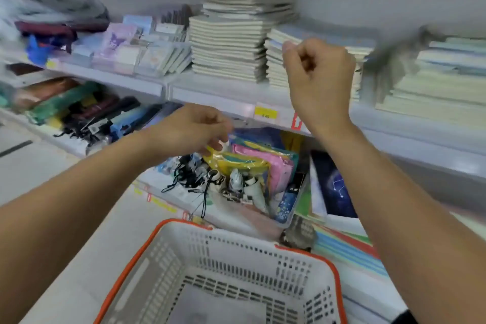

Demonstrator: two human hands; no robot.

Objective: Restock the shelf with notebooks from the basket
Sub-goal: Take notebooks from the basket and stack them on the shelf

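Risk, tall stack: the tallest pile of notebooks (236,23) on the shelf (218,95) is stepped and uneven, upper layers offset from lower ones. Judged likely to slide or topple if another copy is laid on top or the pile is nudged from the right.
Risk, right hand: the right hand (319,73) is raised just in front of the shorter pile (276,60), fingers clenched, nothing visible in them. A careless knock here could push copies toward the back or off the edge.
Risk, lower shelf: the left hand (189,130) hovers above the pouches (263,163) on the shelf below; fingers loosely curled and, as far as can be seen, holding nothing. Snagging the dangling cords nearby could drag small goods out.
Risk, supply: the basket (263,252), near and low in view, shows only its bare perforated floor. Judged: nothing left to restock, task close to done.
Notebooks, look: pale grey-cream covers, thin, laid flat in piles, spines and page edges facing out.
Notebooks, place: far centre and far right on the upper shelf; the far-right piles (441,76) are blurred.
Price tag: yellow label (265,113) on the shelf edge below the piles.
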